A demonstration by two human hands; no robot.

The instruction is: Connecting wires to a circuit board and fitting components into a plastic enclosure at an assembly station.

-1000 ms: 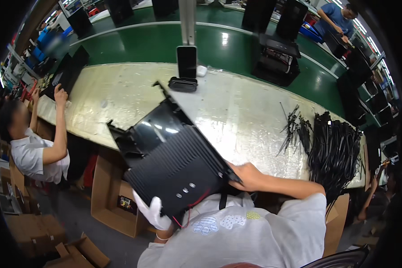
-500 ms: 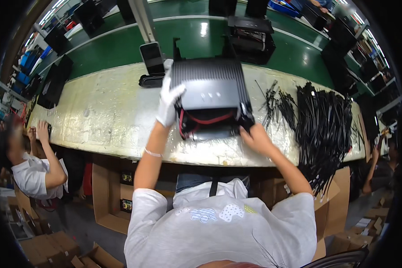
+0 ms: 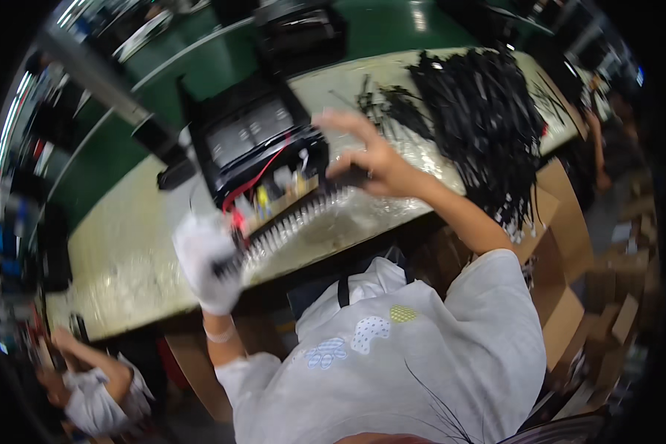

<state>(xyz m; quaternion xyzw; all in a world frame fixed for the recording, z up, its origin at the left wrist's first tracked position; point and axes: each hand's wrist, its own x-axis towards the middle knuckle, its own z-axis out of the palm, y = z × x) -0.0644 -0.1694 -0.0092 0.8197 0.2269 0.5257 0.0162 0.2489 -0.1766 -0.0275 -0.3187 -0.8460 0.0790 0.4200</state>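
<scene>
A black plastic housing (image 3: 248, 137) with a ribbed shell rests tilted on the table before me. Its near side stands open, showing a circuit board (image 3: 281, 203) with small yellow and white parts, red wires and a ribbed edge. My left hand (image 3: 211, 259), in a white glove and smeared by motion, is closed around the near left end of the opened part. At the right end of the housing is my bare right hand (image 3: 374, 159), its fingers apart, with thumb and forefinger spread beside the housing. Whether its lower fingers touch the dark end is hidden.
A thick heap of black cables (image 3: 481, 111) covers the table's right part, with smaller bundles (image 3: 399, 107) beside it. A metal post (image 3: 96, 74) and a dark phone-like device (image 3: 159, 138) stand at left. Cardboard boxes (image 3: 562, 244) sit below; a co-worker (image 3: 100, 385) is at left.
The view has turned, and the housing now shows its open inside with the board. My left hand has come down to its near corner; my right hand has spread its fingers.
</scene>
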